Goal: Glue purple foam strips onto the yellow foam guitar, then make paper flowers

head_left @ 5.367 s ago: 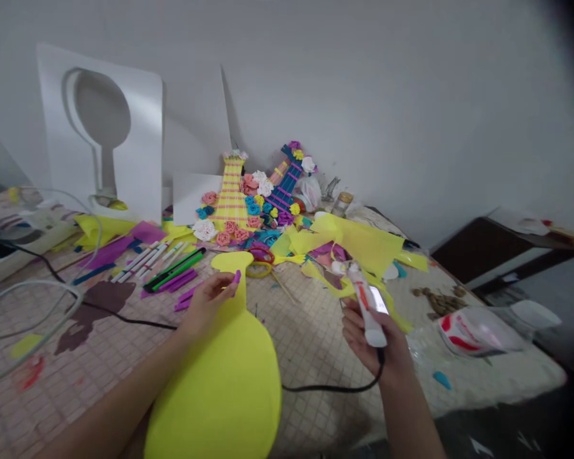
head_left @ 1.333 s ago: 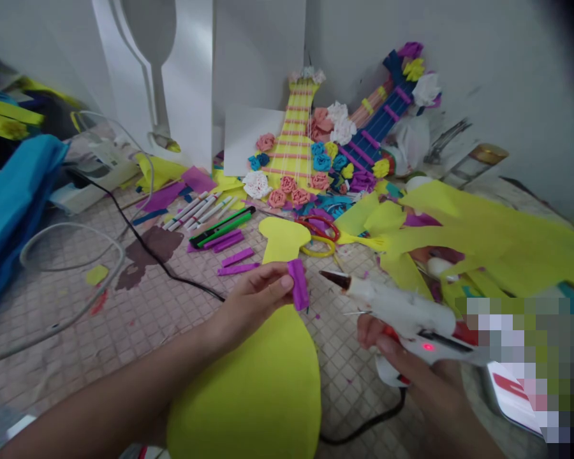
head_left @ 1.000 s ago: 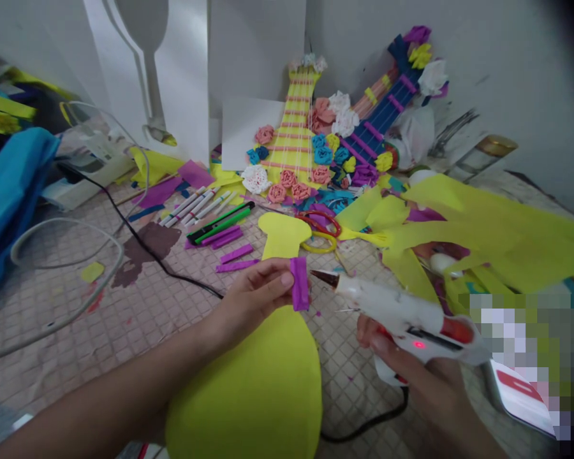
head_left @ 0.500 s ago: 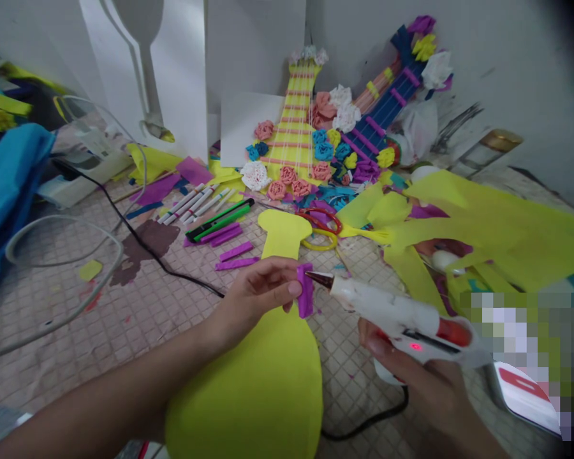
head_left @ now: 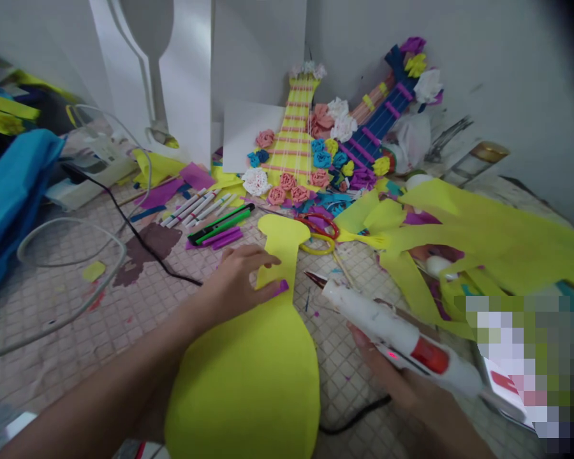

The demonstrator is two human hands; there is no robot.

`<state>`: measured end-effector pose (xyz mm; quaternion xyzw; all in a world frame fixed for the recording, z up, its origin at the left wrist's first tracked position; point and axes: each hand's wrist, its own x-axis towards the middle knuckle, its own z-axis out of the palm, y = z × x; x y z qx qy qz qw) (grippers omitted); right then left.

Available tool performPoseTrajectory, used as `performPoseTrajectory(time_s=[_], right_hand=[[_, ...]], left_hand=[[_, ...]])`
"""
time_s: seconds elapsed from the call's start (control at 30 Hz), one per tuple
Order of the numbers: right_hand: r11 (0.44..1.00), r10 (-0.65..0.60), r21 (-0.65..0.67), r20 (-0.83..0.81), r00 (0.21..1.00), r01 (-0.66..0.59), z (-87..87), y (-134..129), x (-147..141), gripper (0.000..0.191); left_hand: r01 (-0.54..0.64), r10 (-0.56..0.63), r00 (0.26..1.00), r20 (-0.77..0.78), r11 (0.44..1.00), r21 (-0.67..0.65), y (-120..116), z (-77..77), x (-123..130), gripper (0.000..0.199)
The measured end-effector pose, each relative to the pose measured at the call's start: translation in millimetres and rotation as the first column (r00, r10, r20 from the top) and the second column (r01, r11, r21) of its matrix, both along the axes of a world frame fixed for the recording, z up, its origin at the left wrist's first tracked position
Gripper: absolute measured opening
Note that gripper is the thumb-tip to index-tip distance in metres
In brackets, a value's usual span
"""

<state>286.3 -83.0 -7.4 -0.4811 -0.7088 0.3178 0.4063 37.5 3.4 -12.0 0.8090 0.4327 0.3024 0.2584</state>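
Observation:
My left hand [head_left: 242, 277] is over the narrow neck of a yellow guitar-shaped cutout [head_left: 249, 376]. At its thumb tip shows the end of a purple strip [head_left: 281, 287], the rest hidden behind the thumb. The fingers curve above the neck, and yellow shows between thumb and forefinger. Wrapped around the handle of a white hot glue gun [head_left: 373, 312] is my right hand [head_left: 397, 376]. The gun's dark nozzle points left, just right of the neck and apart from it. A small red light glows on its side.
Purple strips [head_left: 227, 237], a green cutter [head_left: 224, 223] and white markers [head_left: 196, 207] lie beyond my left hand. Scissors [head_left: 320, 242] lie beside the neck. Decorated guitars [head_left: 296, 127] lean at the wall. Yellow sheets [head_left: 483, 223] cover the right; a black cord [head_left: 148, 245] crosses the left.
My left hand has brought the purple strip from beside the nozzle onto or just over the neck, turning it from upright. The glue gun has drawn away, tilting down toward its rear.

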Motion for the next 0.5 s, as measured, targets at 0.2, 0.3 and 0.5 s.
performPoseTrajectory(time_s=[0.2, 0.3, 0.5], right_hand=[[0.919, 0.047, 0.353, 0.346, 0.937, -0.176, 13.2, 8.0, -6.2, 0.022], [0.908, 0.103, 0.334, 0.409, 0.907, -0.254, 13.6, 8.7, -5.9, 0.019], [0.894, 0.113, 0.355, 0.414, 0.903, -0.274, 14.0, 8.7, -8.1, 0.015]], left_hand=[[0.043, -0.109, 0.977, 0.186, 0.943, 0.330, -10.9, 28.3, -4.7, 0.012], [0.124, -0.187, 0.975, 0.120, 0.906, 0.405, -14.5, 33.7, -5.9, 0.013], [0.219, -0.234, 0.972, -0.015, 0.885, 0.412, -10.7, 35.3, -11.4, 0.011]])
